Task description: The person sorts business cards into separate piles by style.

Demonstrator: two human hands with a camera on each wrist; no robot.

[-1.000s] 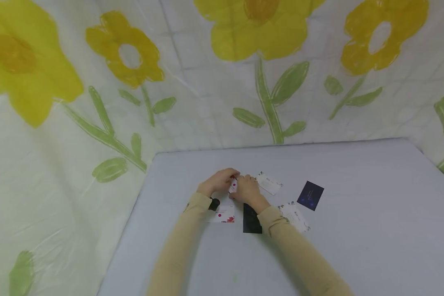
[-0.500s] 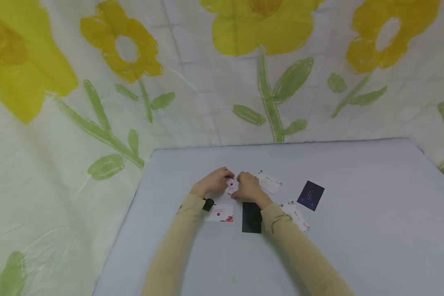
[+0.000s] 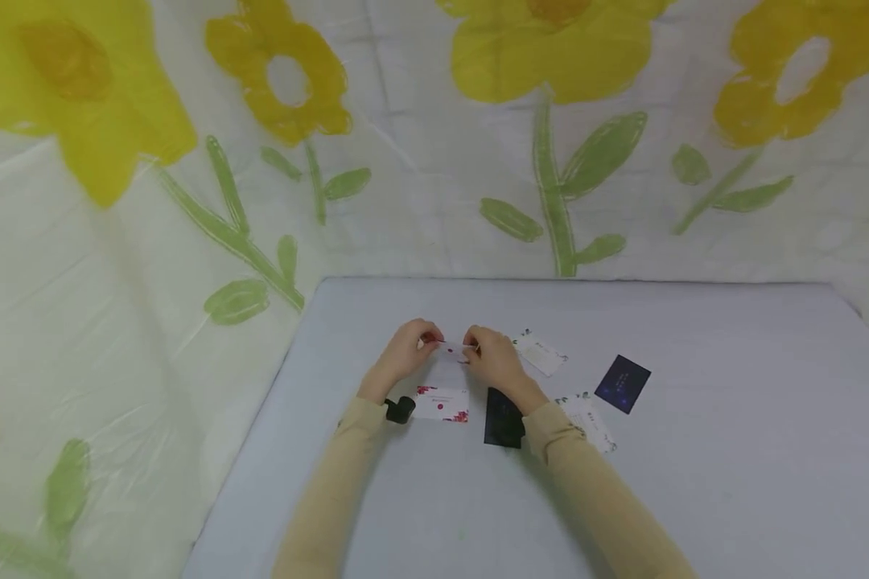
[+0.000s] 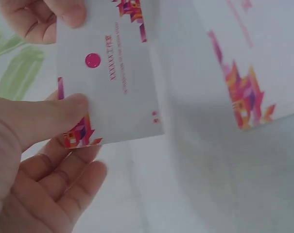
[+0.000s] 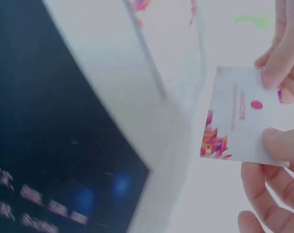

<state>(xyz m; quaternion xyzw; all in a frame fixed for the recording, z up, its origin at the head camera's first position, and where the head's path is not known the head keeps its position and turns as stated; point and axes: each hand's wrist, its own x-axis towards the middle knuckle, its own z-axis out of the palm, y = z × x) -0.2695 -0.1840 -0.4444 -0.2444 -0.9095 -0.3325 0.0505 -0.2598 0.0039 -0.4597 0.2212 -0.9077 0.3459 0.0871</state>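
My left hand (image 3: 404, 354) and right hand (image 3: 494, 360) each pinch one end of a white card (image 4: 110, 73) above the grey table (image 3: 695, 482) — pink dot, small print unreadable — its twin card (image 3: 442, 404) lying at 6 o'clock.

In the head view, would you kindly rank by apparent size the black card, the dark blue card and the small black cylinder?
1. Black rectangular card, partly hidden by the right wrist.
2. Dark blue rectangular card; close to it, so unsure.
3. Small black cylinder, clearly smallest.
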